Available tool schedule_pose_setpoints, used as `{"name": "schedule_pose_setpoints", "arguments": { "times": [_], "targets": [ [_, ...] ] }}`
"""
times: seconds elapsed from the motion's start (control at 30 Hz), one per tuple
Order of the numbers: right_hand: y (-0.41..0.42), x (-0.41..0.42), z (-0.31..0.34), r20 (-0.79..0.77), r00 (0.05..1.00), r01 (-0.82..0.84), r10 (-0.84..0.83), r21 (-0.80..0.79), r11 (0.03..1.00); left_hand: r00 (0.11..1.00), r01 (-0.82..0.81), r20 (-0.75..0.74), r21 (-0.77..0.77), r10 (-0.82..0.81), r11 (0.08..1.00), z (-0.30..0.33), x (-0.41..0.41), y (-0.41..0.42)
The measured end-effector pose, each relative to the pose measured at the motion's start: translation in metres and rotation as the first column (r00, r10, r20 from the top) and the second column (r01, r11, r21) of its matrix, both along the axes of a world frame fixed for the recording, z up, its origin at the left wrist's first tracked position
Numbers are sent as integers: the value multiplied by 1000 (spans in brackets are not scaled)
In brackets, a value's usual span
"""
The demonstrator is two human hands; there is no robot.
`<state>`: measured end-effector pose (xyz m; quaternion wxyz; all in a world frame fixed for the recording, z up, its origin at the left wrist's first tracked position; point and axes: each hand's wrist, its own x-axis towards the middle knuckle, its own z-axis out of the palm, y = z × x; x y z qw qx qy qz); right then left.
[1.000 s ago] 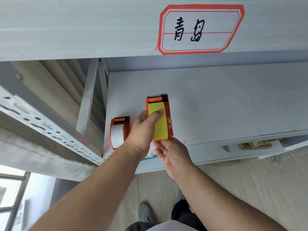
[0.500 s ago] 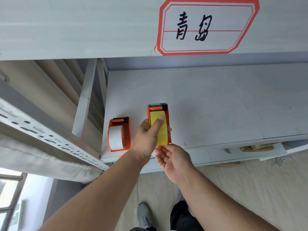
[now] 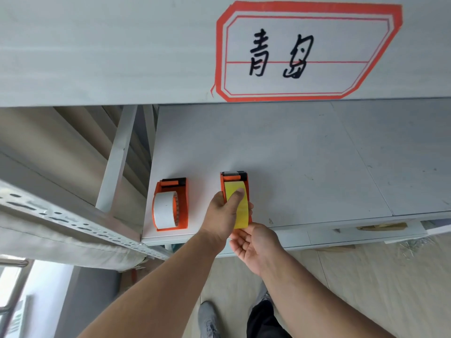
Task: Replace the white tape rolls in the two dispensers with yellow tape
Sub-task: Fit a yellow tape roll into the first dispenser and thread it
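Observation:
Two orange tape dispensers lie on a white shelf board (image 3: 305, 167) near its front left corner. The left dispenser (image 3: 181, 206) holds a white tape roll (image 3: 164, 213) and nothing touches it. The right dispenser (image 3: 246, 184) holds a yellow tape roll (image 3: 240, 213). My left hand (image 3: 223, 217) wraps around that dispenser from the left, thumb pressed on top of the yellow roll. My right hand (image 3: 256, 242) is palm up at the shelf's front edge, its fingers touching the lower end of the yellow roll.
An upper shelf beam carries a red-framed label (image 3: 305, 52) with handwritten characters. A perforated metal rail (image 3: 73, 223) runs diagonally at the left. Below the shelf lie a lower board with cardboard scraps (image 3: 380, 226) and a wooden floor with my shoe (image 3: 208, 318).
The dispenser with the yellow roll, held in both hands, has come down onto the shelf board next to the white-roll dispenser. My left thumb stays on the yellow roll.

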<state>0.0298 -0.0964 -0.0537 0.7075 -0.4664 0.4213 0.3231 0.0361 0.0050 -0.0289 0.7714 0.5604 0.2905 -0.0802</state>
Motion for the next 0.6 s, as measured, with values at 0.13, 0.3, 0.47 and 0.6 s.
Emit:
{"name": "schedule_pose_setpoints", "arguments": {
  "times": [0.13,0.3,0.47,0.6],
  "targets": [
    [-2,0,-2,-22,1000,-16,16,-6,1000,1000,1,-28,13,-1,1000,-7,0,-2],
    [-3,2,-5,-33,999,-13,12,-11,1000,999,11,-33,14,-10,1000,-11,2,-2],
    [-3,6,-3,-23,999,26,-26,1,1000,999,45,-1,24,-45,999,-8,10,-5],
    [-3,8,-2,-45,999,-11,10,-15,1000,999,32,-17,36,-32,999,-12,11,-5]
  ]
}}
